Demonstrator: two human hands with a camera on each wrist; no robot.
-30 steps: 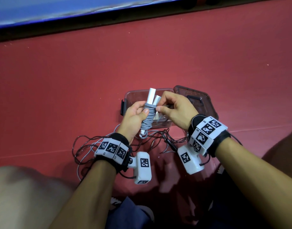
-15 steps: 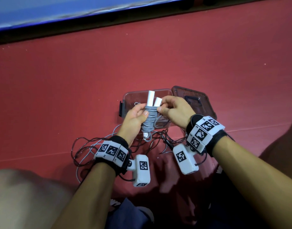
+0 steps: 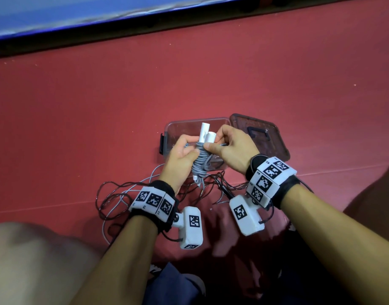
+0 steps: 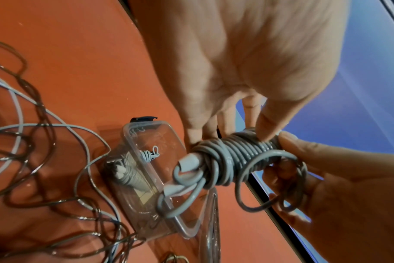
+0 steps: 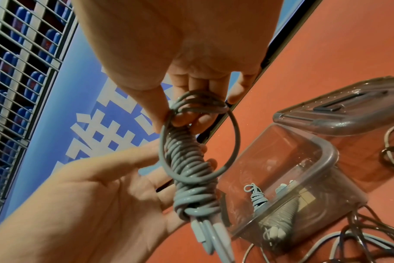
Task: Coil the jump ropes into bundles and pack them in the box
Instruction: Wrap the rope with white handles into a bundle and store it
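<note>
A grey jump rope (image 3: 201, 160) is wound tightly round its two white handles (image 3: 205, 134) and held upright over the clear box (image 3: 180, 128). My left hand (image 3: 189, 147) grips the bundle (image 4: 236, 151) at its middle, thumb on the wraps. My right hand (image 3: 213, 142) pinches the loose end of the cord at the top, where a free loop (image 5: 234, 142) stands out from the bundle (image 5: 187, 160). Another coiled grey rope (image 4: 128, 176) lies inside the box (image 4: 146, 135).
The box's smoky lid (image 3: 261, 133) lies open on the red floor to the right of the box. Loose dark and pale ropes (image 3: 114, 194) sprawl in a tangle on the floor under my wrists. A blue board (image 3: 57, 12) runs along the far edge.
Both hands have stayed on the bundle. The right hand has shifted a little round the top of the wraps with the loose cord, and the bundle has tilted slightly.
</note>
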